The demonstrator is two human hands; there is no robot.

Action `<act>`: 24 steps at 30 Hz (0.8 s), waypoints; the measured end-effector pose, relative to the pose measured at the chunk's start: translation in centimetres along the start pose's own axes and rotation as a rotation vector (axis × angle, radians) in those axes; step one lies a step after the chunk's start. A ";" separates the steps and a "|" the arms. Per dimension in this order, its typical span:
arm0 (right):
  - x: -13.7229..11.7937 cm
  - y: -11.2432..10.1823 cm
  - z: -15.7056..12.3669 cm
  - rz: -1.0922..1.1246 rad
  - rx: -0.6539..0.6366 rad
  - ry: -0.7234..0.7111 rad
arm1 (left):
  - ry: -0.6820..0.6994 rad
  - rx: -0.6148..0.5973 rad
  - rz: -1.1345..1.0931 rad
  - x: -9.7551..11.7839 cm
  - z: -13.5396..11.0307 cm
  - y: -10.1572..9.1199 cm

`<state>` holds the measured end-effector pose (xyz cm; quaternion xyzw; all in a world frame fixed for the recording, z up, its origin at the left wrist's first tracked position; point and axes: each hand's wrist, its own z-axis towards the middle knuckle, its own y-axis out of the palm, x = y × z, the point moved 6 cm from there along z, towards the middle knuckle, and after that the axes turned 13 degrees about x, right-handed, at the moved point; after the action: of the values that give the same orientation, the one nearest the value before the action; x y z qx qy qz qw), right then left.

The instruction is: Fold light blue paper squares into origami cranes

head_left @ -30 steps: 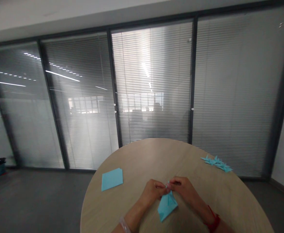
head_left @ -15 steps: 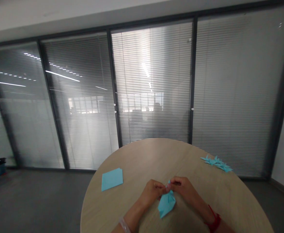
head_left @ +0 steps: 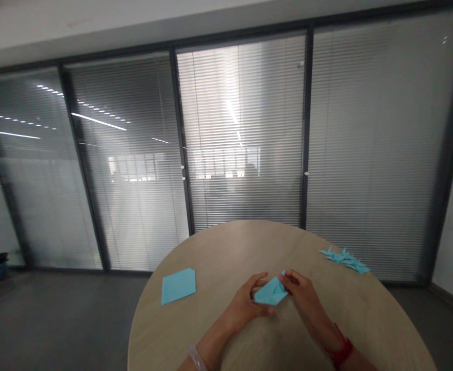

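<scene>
Blue folded paper (head_left: pixel 271 291), just one, sits seemingly pinched between right hand (head_left: pixel 302 294) and half-open left hand (head_left: pixel 245 305).

Pale blue folded paper (head_left: pixel 271 291), red wrist cord (head_left: pixel 339 353)

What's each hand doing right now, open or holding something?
Left hand: holding the folded light blue paper between fingers and thumb.
Right hand: closed on the paper's right end.

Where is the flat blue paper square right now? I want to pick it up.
In the head view, the flat blue paper square lies near the left edge of the round wooden table, to the left of the person's left hand and the folded paper.
</scene>
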<state>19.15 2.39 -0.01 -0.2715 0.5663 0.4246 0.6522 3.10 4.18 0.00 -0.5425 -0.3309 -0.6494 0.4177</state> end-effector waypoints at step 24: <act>0.8 -0.6 0.5 0.037 0.055 -0.042 | 0.094 0.015 -0.097 0.7 0.1 -0.2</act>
<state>19.90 2.76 -0.77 -0.2338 0.5688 0.4266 0.6632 2.91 4.28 0.71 -0.4916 -0.3417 -0.6912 0.4047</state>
